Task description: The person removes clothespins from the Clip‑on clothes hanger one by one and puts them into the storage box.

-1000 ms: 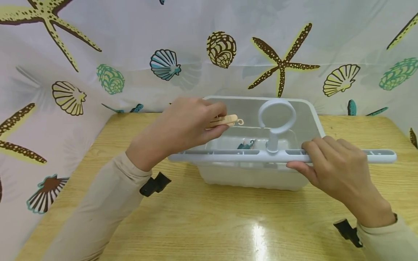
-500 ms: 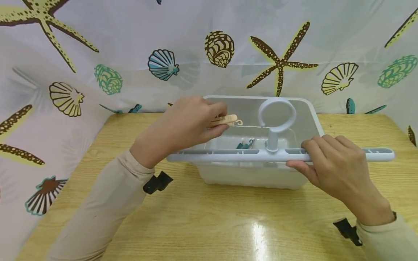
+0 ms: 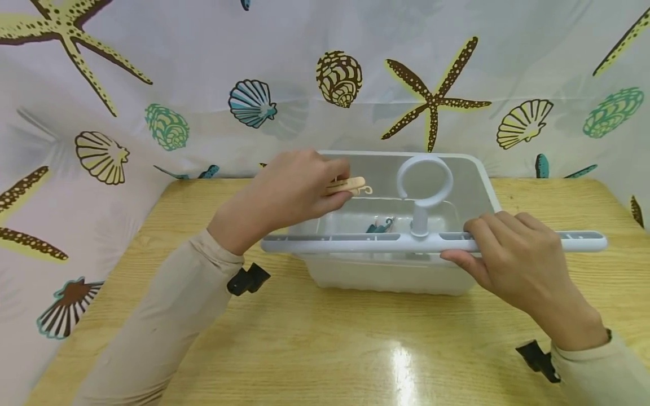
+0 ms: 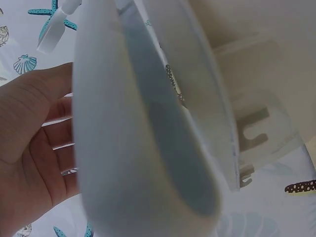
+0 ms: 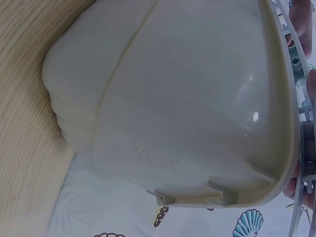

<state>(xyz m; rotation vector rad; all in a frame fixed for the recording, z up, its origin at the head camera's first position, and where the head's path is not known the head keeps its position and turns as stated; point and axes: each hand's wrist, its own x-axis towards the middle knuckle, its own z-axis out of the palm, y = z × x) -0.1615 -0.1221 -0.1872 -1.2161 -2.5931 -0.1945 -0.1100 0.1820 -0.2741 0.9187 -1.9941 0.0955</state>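
Note:
Between the thumb and fingers of my left hand point(image 3: 291, 189) is a beige clothes peg point(image 3: 354, 182) with a small hook at its end, held above the left side of the white plastic bin point(image 3: 391, 276). My right hand point(image 3: 523, 265) grips the pale blue hanger bar point(image 3: 355, 246) right of its middle. The bar spans the bin's near side, its ring-shaped hook point(image 3: 425, 180) standing upright. Small teal pieces point(image 3: 380, 226) lie on the bin floor. In the left wrist view the bar's end point(image 4: 118, 123) looms large, hiding the left fingertips and peg.
The bin stands on a wooden table point(image 3: 325, 349). Behind it hangs a white curtain point(image 3: 299, 34) printed with shells and starfish. Black camera mounts point(image 3: 249, 278) are worn at both wrists. The right wrist view is mostly the bin's outer wall point(image 5: 168, 108).
Very little differs. The hanger and my right hand have shifted slightly left in the head view, partly with the camera's own drift. Both hands keep their holds.

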